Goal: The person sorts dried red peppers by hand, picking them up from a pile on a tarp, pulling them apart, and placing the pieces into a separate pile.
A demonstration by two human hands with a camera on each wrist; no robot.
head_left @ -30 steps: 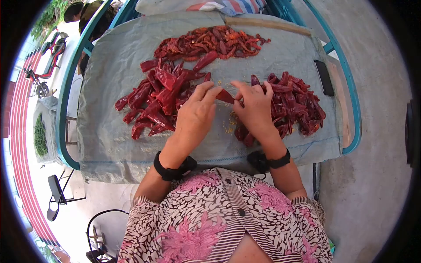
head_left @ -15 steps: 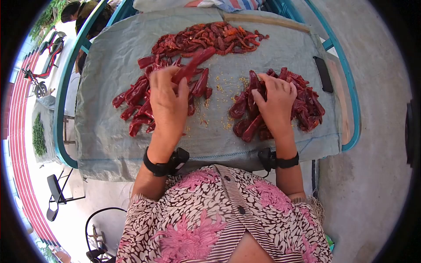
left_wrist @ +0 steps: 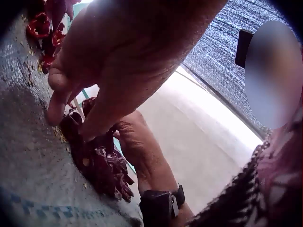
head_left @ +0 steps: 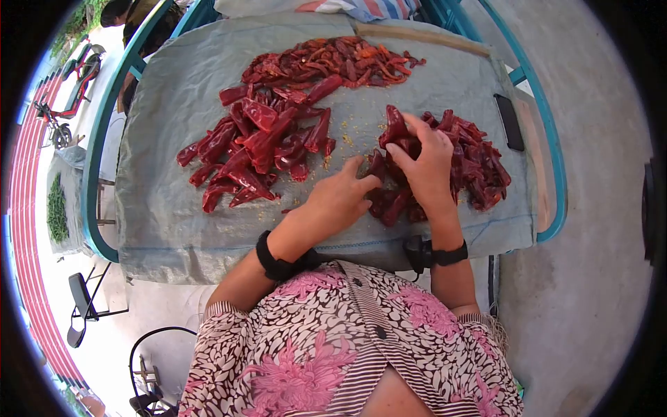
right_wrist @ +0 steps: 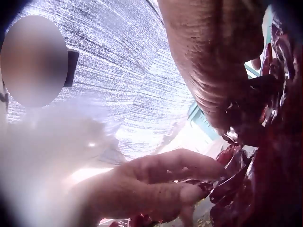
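Note:
Glossy dark-red dried chili peppers lie in a left heap (head_left: 260, 142) and a right heap (head_left: 479, 163) on the grey woven sheet. My right hand (head_left: 431, 167) is over the near-left side of the right heap, gripping a dried chili pepper (head_left: 394, 124) between thumb and fingers. My left hand (head_left: 332, 203) reaches across to that heap's left edge, its thumb and forefinger parted beside another chili (head_left: 376, 165). In the left wrist view the left thumb and forefinger lie on either side of a chili (left_wrist: 71, 124). Part of the right hand is hidden there.
Smaller, shrivelled red chilies (head_left: 333, 59) form a pile at the far side. Yellow seeds (head_left: 347, 141) are scattered between the heaps. A black phone (head_left: 509, 121) lies near the right edge, inside the teal metal frame (head_left: 556, 174). Striped cloth (head_left: 379, 8) sits beyond the sheet.
The left hand went from mid-sheet to the left heap with a chili, left it there, and came back right to the right heap. The right hand moved from mid-sheet onto the right heap.

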